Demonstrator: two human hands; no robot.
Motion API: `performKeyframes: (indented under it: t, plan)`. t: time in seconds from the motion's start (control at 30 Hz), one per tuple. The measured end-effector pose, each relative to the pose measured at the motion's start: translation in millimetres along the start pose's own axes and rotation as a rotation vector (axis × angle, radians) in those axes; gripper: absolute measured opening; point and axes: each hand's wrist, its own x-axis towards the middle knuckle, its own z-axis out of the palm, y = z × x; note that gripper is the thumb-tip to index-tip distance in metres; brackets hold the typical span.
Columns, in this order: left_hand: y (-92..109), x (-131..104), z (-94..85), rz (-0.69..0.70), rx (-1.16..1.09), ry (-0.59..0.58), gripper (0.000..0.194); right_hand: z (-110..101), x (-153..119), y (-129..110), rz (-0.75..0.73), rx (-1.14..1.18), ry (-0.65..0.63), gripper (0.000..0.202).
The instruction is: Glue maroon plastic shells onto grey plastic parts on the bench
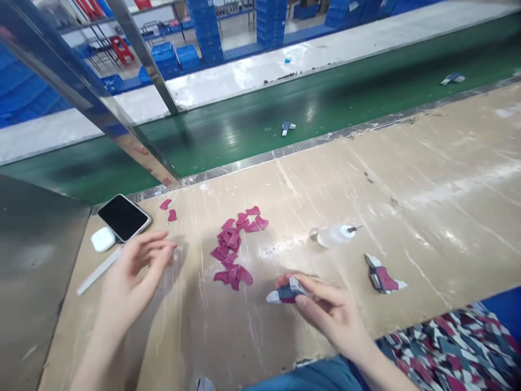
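Small grey, white and maroon piece (pixel 287 292), tilted

Open worktop (pixel 285 217) between maroon pile (pixel 230 244) and bottle (pixel 336 235), metal post (pixel 122 122) blocking far left

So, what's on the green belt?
Two small grey-and-white pieces lie on the belt. The slanted metal post hides part of it; anything there can't be seen.

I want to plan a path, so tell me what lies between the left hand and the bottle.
A loose cluster of maroon pieces lies on the bench between the left hand and the bottle, as the head view shows.
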Motion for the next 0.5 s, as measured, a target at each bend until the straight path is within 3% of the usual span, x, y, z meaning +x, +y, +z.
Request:
performKeyframes:
  t: [0.1,0.27,0.4,0.5]
  plan:
    - [6,53,26.5,0.135,0.149,-0.201,0.03,0,-3,9,-0.004,-0.007,0.048,0.021]
    - [35,128,102.3,0.29,0.223,-0.334,0.014,-6,2,9,-0.048,-0.021,-0.064,0.028]
    - [69,172,174.8,0.42,0.203,-0.41,0.04,-9,9,-1,-0.063,0.012,0.014,0.029]
    - [89,203,231.6,0.435,0.155,-0.45,0.058,-7,11,-8,-0.027,0.069,0.081,0.027]
